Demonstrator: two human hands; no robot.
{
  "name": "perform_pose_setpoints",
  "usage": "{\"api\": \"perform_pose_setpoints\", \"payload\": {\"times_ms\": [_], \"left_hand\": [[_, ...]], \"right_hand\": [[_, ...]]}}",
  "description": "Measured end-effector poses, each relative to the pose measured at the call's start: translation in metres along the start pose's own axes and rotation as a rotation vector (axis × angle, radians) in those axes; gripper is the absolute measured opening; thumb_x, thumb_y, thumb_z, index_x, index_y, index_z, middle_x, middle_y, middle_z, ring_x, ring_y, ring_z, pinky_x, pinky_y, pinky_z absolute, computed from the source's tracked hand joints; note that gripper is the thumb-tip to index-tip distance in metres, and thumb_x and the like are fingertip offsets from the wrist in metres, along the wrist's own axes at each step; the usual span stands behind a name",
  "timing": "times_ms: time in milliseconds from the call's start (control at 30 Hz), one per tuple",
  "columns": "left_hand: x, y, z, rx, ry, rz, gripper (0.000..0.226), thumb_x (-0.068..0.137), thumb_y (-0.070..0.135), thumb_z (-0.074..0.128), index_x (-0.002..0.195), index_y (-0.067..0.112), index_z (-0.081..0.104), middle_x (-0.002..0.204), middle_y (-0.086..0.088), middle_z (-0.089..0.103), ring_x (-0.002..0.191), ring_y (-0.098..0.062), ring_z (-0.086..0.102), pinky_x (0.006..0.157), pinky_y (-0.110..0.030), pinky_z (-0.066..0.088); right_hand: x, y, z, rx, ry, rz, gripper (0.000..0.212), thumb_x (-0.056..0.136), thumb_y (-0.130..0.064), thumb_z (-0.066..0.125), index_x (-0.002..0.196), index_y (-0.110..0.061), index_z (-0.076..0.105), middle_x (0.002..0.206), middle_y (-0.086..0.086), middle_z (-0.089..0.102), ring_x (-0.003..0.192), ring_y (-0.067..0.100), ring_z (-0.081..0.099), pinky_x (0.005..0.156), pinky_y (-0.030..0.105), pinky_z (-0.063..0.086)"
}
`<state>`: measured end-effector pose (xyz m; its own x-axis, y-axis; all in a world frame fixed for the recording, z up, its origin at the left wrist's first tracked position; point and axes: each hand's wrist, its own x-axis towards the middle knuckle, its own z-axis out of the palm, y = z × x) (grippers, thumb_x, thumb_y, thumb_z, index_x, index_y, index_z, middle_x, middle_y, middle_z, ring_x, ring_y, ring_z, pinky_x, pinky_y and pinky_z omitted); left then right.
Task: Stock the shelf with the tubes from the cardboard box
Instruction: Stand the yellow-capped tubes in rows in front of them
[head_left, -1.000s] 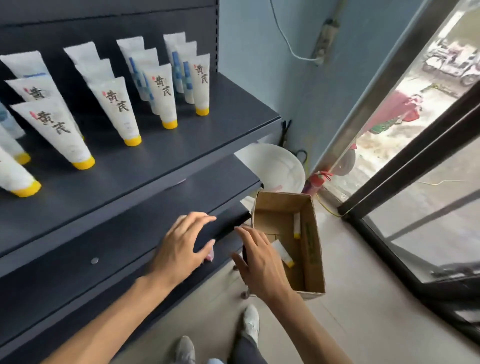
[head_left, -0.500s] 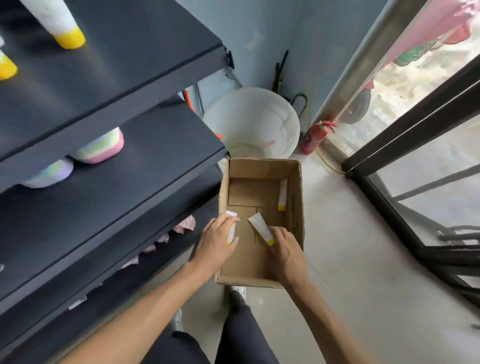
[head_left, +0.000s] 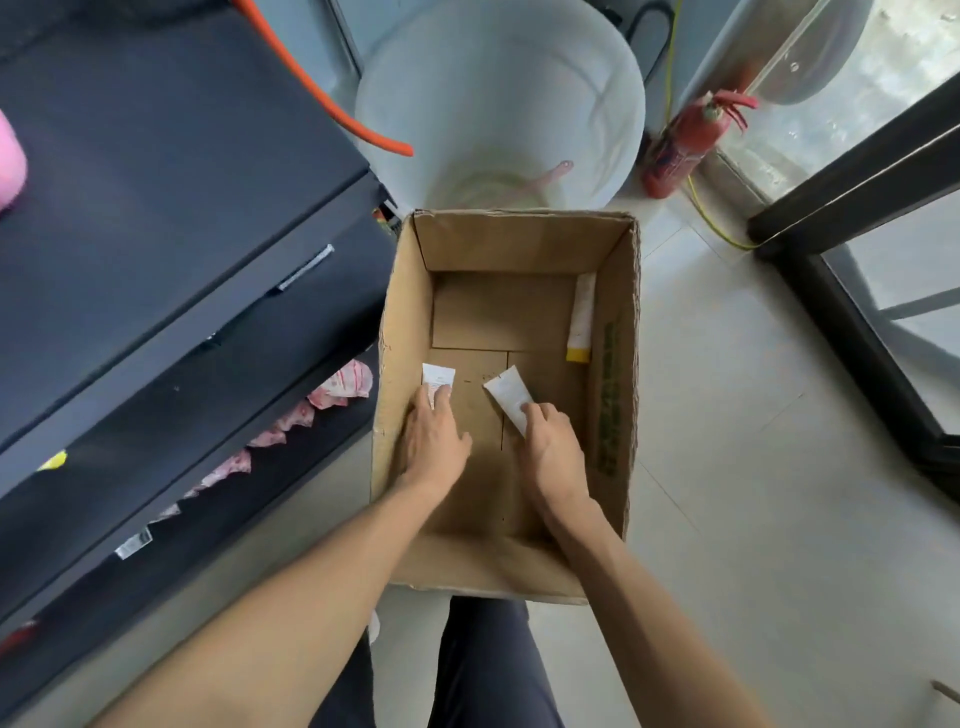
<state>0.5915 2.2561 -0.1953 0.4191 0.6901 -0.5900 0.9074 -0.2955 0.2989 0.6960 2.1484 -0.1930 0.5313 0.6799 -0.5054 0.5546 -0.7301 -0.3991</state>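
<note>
An open cardboard box (head_left: 613, 364) stands on the floor beside the dark shelf unit (head_left: 156, 218). Both my hands are inside it. My left hand (head_left: 434, 441) grips a white tube (head_left: 438, 378) near the box's left wall. My right hand (head_left: 550, 452) grips another white tube (head_left: 508, 396) lying slanted on the box floor. A third white tube with a yellow cap (head_left: 582, 317) lies along the right wall, untouched.
A large white bucket (head_left: 498, 104) stands behind the box. A red fire extinguisher (head_left: 680, 145) leans by a dark door frame (head_left: 852, 312) at the right. Pink-wrapped packets (head_left: 343, 387) sit on the lowest shelf. My dark-trousered legs (head_left: 467, 665) are below.
My view has dropped from the stocked upper shelf to the box. Both hands went down into the box and closed on a tube each.
</note>
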Motion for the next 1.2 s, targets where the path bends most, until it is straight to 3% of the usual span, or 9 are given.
{"api": "perform_pose_setpoints", "payload": {"times_ms": [200,333,433,633,767,933,1033,1200], "left_hand": [[0.032,0.002,0.037,0.004,0.027,-0.106,0.082,0.092,0.023,0.067,0.155,0.01,0.017,0.162,-0.014,0.023,0.145,-0.03,0.032,0.118,-0.034,0.026],[0.038,-0.003,0.051,0.087,0.122,-0.096,0.077,0.091,0.031,0.069,0.152,0.014,0.027,0.151,-0.011,0.034,0.132,-0.027,0.042,0.111,-0.033,0.035],[0.038,0.0,0.059,0.225,0.169,-0.073,0.08,0.085,0.039,0.074,0.149,0.017,0.032,0.139,-0.008,0.041,0.116,-0.025,0.046,0.101,-0.033,0.04],[0.05,-0.003,0.062,0.299,0.202,-0.002,0.073,0.088,0.012,0.07,0.15,0.019,0.032,0.125,-0.006,0.044,0.103,-0.023,0.046,0.09,-0.031,0.045],[0.051,-0.01,0.051,0.153,0.159,0.018,0.071,0.082,0.013,0.072,0.146,0.018,0.041,0.12,-0.005,0.045,0.102,-0.022,0.05,0.089,-0.029,0.047],[0.032,0.001,0.045,-0.11,0.097,-0.02,0.026,0.089,0.017,0.064,0.114,0.013,0.065,0.106,-0.004,0.055,0.082,-0.028,0.062,0.067,-0.033,0.044],[0.017,0.005,0.038,-0.196,0.109,0.045,0.018,0.093,0.019,0.065,0.109,0.01,0.066,0.102,-0.004,0.055,0.077,-0.026,0.062,0.066,-0.035,0.048],[-0.013,0.021,0.004,-0.431,0.15,0.069,0.018,0.093,0.022,0.067,0.106,0.009,0.068,0.097,0.003,0.052,0.081,-0.019,0.057,0.065,-0.024,0.038]], "right_hand": [[0.04,0.017,0.032,-0.03,-0.03,0.068,0.047,0.092,-0.021,0.066,0.133,-0.007,0.048,0.136,0.012,0.048,0.118,0.03,0.05,0.089,0.042,0.053],[0.051,0.022,0.046,-0.01,-0.03,0.115,0.052,0.088,-0.019,0.072,0.131,-0.005,0.047,0.132,0.014,0.05,0.117,0.032,0.052,0.093,0.041,0.051],[0.057,0.022,0.051,-0.09,-0.025,0.124,0.049,0.086,-0.017,0.074,0.124,-0.008,0.046,0.123,0.012,0.052,0.114,0.03,0.053,0.084,0.04,0.052],[0.065,0.023,0.05,-0.134,-0.007,0.147,0.036,0.09,-0.007,0.066,0.118,-0.012,0.044,0.12,0.01,0.054,0.108,0.027,0.057,0.079,0.038,0.052],[0.06,0.025,0.043,0.067,-0.017,0.207,0.035,0.086,-0.012,0.07,0.115,-0.01,0.049,0.115,0.012,0.057,0.106,0.032,0.058,0.08,0.041,0.051],[0.039,0.022,0.036,0.272,0.036,0.26,0.026,0.086,-0.013,0.066,0.108,-0.013,0.051,0.102,0.01,0.06,0.091,0.028,0.06,0.075,0.044,0.054],[0.026,0.019,0.026,0.319,0.108,0.241,0.015,0.088,-0.011,0.061,0.1,-0.015,0.053,0.091,0.004,0.058,0.079,0.021,0.057,0.064,0.032,0.045],[0.003,0.003,-0.006,0.319,0.227,0.161,0.016,0.093,-0.017,0.065,0.109,-0.013,0.063,0.104,-0.001,0.053,0.078,0.007,0.048,0.07,0.02,0.041]]}}
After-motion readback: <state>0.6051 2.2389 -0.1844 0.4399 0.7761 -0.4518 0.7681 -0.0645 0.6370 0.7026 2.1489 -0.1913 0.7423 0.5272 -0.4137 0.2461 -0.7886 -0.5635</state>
